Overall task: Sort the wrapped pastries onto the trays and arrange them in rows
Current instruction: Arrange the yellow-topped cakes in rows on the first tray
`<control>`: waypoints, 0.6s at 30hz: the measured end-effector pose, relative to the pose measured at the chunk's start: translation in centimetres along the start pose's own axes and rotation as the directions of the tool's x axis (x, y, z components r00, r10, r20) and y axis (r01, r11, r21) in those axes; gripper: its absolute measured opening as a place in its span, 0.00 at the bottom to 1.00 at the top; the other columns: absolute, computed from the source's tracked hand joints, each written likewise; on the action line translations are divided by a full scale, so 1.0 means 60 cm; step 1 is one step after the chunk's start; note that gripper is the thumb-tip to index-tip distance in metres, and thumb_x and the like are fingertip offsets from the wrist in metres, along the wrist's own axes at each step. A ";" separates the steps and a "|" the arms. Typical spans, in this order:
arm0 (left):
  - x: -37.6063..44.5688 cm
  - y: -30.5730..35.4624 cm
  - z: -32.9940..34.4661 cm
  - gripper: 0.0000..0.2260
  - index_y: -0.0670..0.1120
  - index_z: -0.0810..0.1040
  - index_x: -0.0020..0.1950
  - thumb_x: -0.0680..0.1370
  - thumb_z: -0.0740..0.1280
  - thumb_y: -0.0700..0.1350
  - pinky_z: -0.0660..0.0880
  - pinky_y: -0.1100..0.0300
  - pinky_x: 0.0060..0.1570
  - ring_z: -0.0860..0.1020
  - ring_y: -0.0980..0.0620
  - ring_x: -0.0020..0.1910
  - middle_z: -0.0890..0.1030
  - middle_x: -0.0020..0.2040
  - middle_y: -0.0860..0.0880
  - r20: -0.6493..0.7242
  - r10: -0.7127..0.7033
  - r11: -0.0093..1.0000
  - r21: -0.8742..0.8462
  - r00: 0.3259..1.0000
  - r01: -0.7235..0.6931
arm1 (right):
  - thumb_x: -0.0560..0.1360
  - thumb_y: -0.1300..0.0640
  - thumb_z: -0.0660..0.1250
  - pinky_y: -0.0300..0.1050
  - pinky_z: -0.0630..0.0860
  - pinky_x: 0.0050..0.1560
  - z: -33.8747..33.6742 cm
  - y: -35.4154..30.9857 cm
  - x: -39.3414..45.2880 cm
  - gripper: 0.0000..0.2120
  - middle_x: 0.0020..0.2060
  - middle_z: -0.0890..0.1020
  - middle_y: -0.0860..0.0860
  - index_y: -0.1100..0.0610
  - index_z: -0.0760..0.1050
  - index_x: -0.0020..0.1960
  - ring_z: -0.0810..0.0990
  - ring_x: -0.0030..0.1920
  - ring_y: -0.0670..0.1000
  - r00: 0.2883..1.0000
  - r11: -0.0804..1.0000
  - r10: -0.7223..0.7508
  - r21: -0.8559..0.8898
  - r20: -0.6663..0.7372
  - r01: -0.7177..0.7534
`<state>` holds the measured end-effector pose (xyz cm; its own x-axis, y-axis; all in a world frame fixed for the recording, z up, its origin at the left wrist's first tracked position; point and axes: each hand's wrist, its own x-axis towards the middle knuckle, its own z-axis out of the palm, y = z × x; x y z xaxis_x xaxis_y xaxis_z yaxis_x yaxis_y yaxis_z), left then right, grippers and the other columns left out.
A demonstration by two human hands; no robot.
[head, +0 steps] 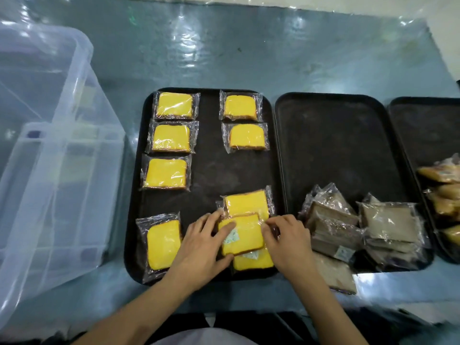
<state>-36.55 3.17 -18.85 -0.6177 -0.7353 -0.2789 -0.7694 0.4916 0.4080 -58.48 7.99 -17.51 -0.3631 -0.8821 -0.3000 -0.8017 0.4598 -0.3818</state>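
Left grip point(199, 247) and right grip point(286, 241): both pinch one wrapped yellow pastry point(240, 236), apparently overlapping two others, left tray point(134, 245).

The table point(249, 53) is covered with a blue-green sheet that is shiny and a bit wrinkled. Bright white spots of light shine on it near the top. A big see-through plastic box point(47, 150) sits on the left side. Past the far edge of the table, at the top, there is a pale strip point(273, 0), and it is too blurry to tell what it is.
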 end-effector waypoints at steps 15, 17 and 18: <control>0.003 0.018 -0.042 0.23 0.61 0.70 0.67 0.75 0.73 0.50 0.74 0.57 0.60 0.76 0.60 0.61 0.79 0.61 0.61 -0.037 -0.143 0.827 -0.553 0.989 0.099 | 0.81 0.52 0.66 0.56 0.80 0.46 -0.051 -0.062 0.007 0.05 0.40 0.85 0.54 0.47 0.80 0.54 0.81 0.37 0.49 0.945 0.623 0.251 0.712 0.212 -0.325; 0.021 0.014 -0.057 0.14 0.58 0.75 0.57 0.75 0.75 0.50 0.78 0.54 0.53 0.81 0.58 0.51 0.83 0.50 0.59 -0.017 -0.253 0.670 -0.725 0.967 0.162 | 0.84 0.48 0.60 0.50 0.80 0.43 -0.060 -0.057 0.019 0.16 0.39 0.86 0.56 0.54 0.83 0.49 0.84 0.38 0.51 0.920 0.543 0.279 0.745 0.275 -0.387; 0.031 0.010 -0.060 0.12 0.56 0.76 0.53 0.74 0.75 0.49 0.79 0.52 0.50 0.81 0.55 0.47 0.83 0.47 0.56 -0.025 -0.308 0.623 -0.761 0.951 0.181 | 0.85 0.47 0.57 0.47 0.77 0.42 -0.062 -0.053 0.023 0.20 0.38 0.86 0.58 0.57 0.83 0.49 0.84 0.37 0.52 0.905 0.519 0.283 0.743 0.317 -0.422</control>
<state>-37.53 0.42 -15.97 -0.3469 -0.8624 -0.3688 -0.4678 -0.1817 0.8649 -58.21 4.91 -13.46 -0.4050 -0.6365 -0.6564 0.0897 0.6867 -0.7213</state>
